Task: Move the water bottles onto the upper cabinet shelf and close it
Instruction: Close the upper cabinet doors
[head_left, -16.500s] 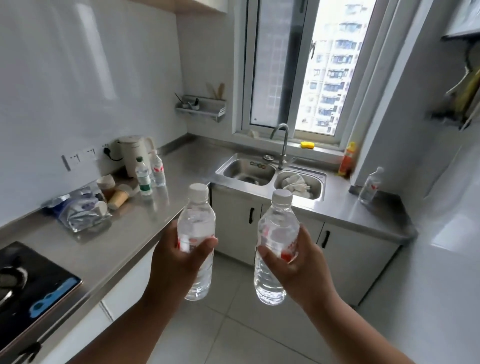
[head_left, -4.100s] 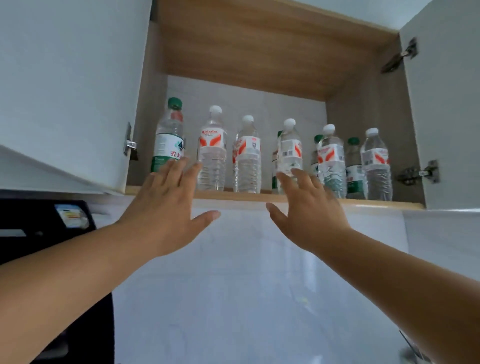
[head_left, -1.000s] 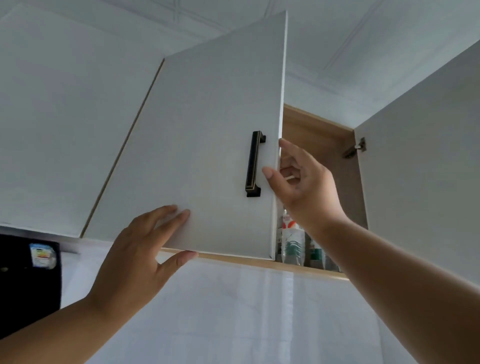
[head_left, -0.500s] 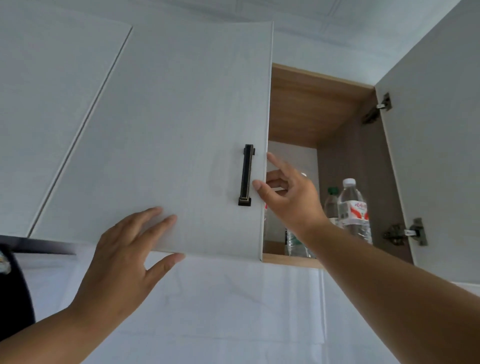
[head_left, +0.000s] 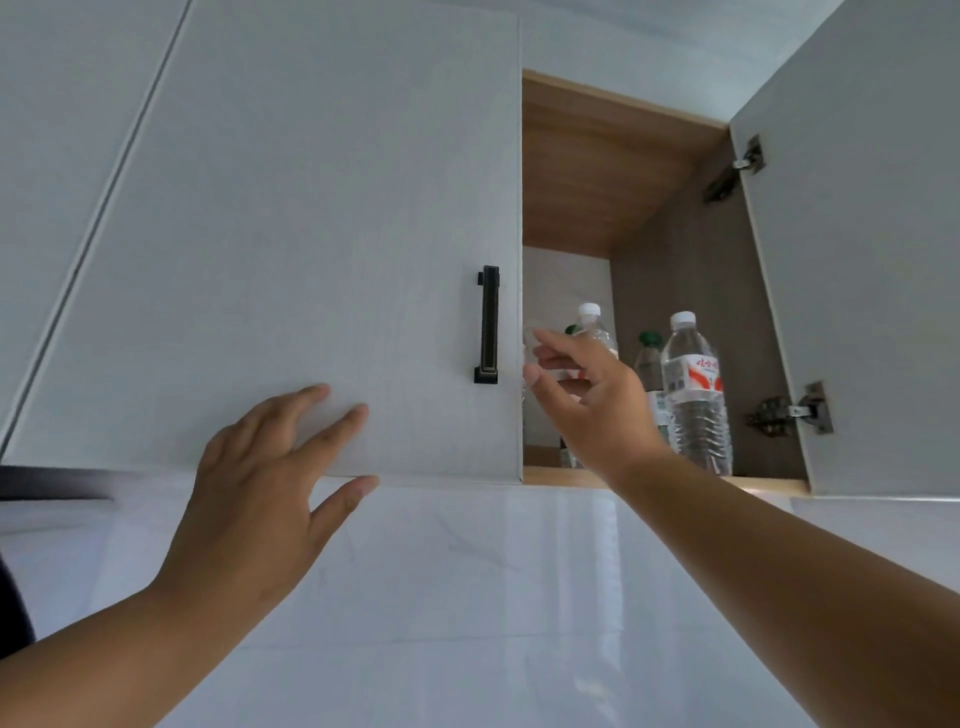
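Observation:
The upper cabinet's left door, white with a black handle, lies flat against the cabinet front. My left hand presses its fingers on the door's lower edge. My right hand hovers just right of the door's free edge, fingers apart, holding nothing. Clear water bottles with white and green caps stand on the wooden shelf behind my right hand; some are partly hidden by it. The right door stands wide open.
A glossy white tiled wall runs below the cabinet. Another white cabinet front adjoins on the left. A dark appliance edge shows at the far left. Metal hinges sit on the open right door.
The left door has swung shut against the cabinet under my left hand. My right hand has let go of the door's edge and sits a little lower and further right.

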